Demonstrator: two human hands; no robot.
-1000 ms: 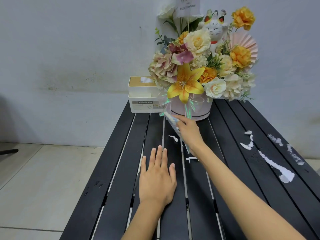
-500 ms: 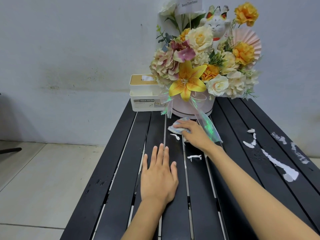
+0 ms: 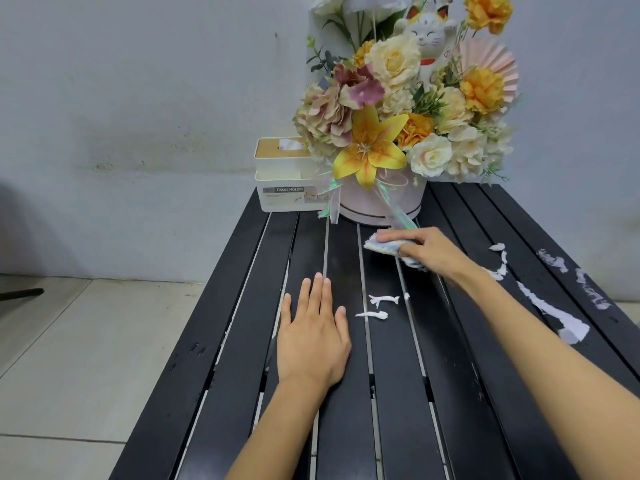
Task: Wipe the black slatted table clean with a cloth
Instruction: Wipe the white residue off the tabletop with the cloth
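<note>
The black slatted table [image 3: 249, 341] runs away from me toward the wall. My right hand [image 3: 427, 249] presses a pale folded cloth [image 3: 382, 245] onto the slats just in front of the flower box, fingers curled over it. My left hand [image 3: 313, 336] lies flat on the slats, fingers straight, holding nothing. Small white paper scraps [image 3: 379, 306] lie between the two hands. More white scraps and a long white smear [image 3: 550, 308] mark the slats to the right of my right forearm.
A pink round box of artificial flowers [image 3: 381, 202] with a cat figure stands at the table's far end. A white tissue holder [image 3: 285, 181] sits left of it. Beyond is a grey wall; tiled floor [image 3: 86, 341] lies to the left.
My right hand has laid the cloth down on the slats and slid it to the right along the front of the flower box. The left hand has stayed in place.
</note>
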